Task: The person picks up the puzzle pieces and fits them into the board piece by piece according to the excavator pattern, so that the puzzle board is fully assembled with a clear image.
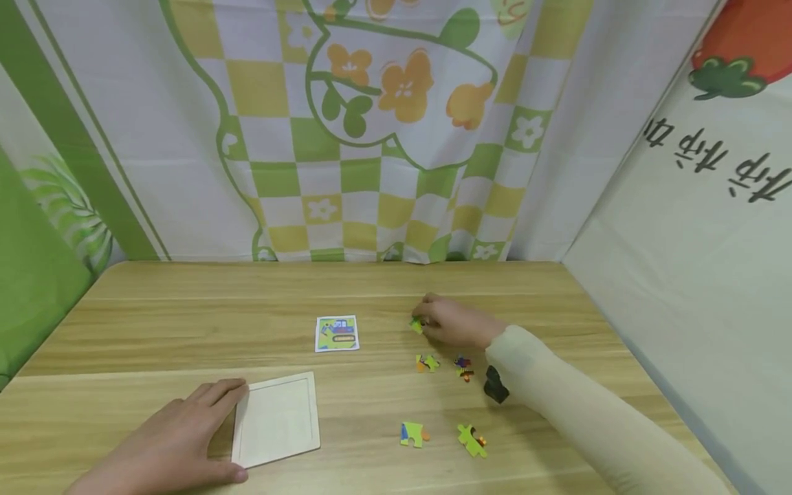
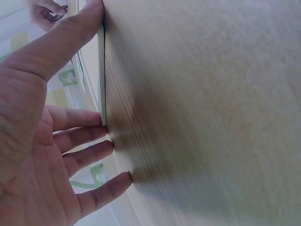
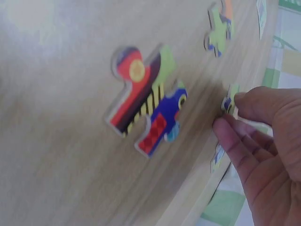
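Note:
My right hand (image 1: pixel 454 322) pinches a green jigsaw piece (image 1: pixel 417 324) between thumb and index finger, at the tabletop. In the right wrist view the thumb partly covers this piece (image 3: pixel 229 101). Nearer me lie a green and orange piece (image 1: pixel 427 363) and a red, blue and black piece (image 3: pixel 150 101). My left hand (image 1: pixel 179 430) touches the left side of a pale square puzzle tray (image 1: pixel 277 419), thumb at the near corner, index finger at the far one. Its fingers are fairly straight, with other fingertips on the table (image 2: pixel 202 117).
A small card (image 1: pixel 337 333) with a printed digger picture lies behind the tray. Two more jigsaw pieces, one with a blue corner (image 1: pixel 413 434) and one mostly green (image 1: pixel 472 440), lie toward the front. A patterned curtain (image 1: pixel 396 137) hangs behind the table.

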A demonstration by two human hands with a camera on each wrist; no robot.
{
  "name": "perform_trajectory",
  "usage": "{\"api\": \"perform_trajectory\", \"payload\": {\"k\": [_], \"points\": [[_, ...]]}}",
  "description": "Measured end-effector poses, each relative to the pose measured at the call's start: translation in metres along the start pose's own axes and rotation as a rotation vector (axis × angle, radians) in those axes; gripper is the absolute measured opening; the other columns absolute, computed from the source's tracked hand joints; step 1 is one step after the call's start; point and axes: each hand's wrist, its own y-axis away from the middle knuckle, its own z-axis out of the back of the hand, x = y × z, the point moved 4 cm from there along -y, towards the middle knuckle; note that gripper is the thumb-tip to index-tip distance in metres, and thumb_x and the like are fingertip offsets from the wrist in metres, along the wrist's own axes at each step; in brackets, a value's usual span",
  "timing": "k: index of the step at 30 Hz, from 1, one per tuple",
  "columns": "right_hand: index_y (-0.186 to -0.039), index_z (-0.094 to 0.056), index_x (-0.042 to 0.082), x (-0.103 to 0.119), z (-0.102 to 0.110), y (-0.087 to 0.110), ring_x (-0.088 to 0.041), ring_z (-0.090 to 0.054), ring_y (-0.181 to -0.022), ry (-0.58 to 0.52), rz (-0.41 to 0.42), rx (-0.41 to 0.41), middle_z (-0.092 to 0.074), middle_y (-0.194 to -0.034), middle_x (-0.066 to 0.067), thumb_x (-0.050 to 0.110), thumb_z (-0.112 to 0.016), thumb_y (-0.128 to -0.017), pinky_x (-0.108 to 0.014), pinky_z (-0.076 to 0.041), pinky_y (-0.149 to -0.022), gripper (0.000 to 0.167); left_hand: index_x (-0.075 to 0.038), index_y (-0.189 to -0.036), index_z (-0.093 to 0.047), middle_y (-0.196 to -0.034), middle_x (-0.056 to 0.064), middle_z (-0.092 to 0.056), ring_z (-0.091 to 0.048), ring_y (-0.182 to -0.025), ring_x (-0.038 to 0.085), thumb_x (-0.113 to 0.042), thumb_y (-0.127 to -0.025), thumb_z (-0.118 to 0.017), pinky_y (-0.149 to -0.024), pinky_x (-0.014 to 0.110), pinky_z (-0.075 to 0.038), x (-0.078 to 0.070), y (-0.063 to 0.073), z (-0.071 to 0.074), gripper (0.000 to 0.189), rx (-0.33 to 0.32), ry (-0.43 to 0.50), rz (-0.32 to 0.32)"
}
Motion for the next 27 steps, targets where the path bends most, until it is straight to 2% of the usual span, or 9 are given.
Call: {"api": "perform_trajectory", "payload": {"k": [4,8,17,23,27], "points": [[-0.136,-0.065,-0.003,-0.001,0.002,0.001,-0.029,-0.066,-0.12,0.017,0.076,-0.012,-0.066,-0.133,-0.019,-0.006,-0.051,-0.101,-0.041,-0.059,-0.099,0.037,-0.004,-0.143,-0.058,-0.145,0.009,-0.06,-0.062,-0.126,0.031,-0.074,-0.06,-0.086,-0.086,0.053,-0.057,-0.001,0.0,0.0,0.112,-0.004,-0.008,-0.005],[-0.132,-0.068,0.0,0.0,0.001,0.003,-0.028,-0.068,-0.119,0.056,0.11,-0.015,-0.068,-0.13,-0.017,-0.008,-0.05,-0.101,-0.039,-0.06,-0.096,0.037,-0.004,-0.144,-0.058,-0.146,0.01,-0.06,-0.063,-0.126,0.031,-0.075,-0.06,-0.085,-0.086,0.054,-0.057,-0.001,-0.001,-0.001,0.113,0.008,-0.006,-0.001],[-0.132,-0.069,0.002,0.002,-0.001,0.004,-0.024,-0.069,-0.117,0.085,0.081,-0.001,-0.068,-0.129,-0.011,-0.003,-0.054,-0.102,-0.034,-0.061,-0.094,0.034,-0.006,-0.147,-0.056,-0.148,0.009,-0.058,-0.06,-0.131,0.032,-0.083,-0.064,-0.079,-0.091,0.061,-0.055,-0.002,-0.006,-0.004,0.115,0.038,0.029,0.014],[-0.133,-0.069,0.004,0.003,-0.002,0.004,-0.02,-0.069,-0.114,0.102,0.058,-0.001,-0.068,-0.128,-0.009,0.001,-0.055,-0.104,-0.031,-0.061,-0.092,0.032,-0.006,-0.143,-0.059,-0.144,0.006,-0.06,-0.062,-0.128,0.029,-0.08,-0.064,-0.081,-0.093,0.058,-0.055,-0.006,-0.009,-0.004,0.11,0.0,0.026,-0.003],[-0.132,-0.069,0.003,0.005,-0.003,0.004,-0.016,-0.068,-0.104,0.101,0.057,-0.006,-0.068,-0.124,-0.009,0.004,-0.059,-0.103,-0.028,-0.06,-0.086,0.03,-0.006,-0.143,-0.06,-0.144,0.008,-0.061,-0.062,-0.129,0.029,-0.083,-0.065,-0.078,-0.092,0.057,-0.055,-0.009,-0.013,-0.003,0.112,-0.011,0.011,-0.022]]}}
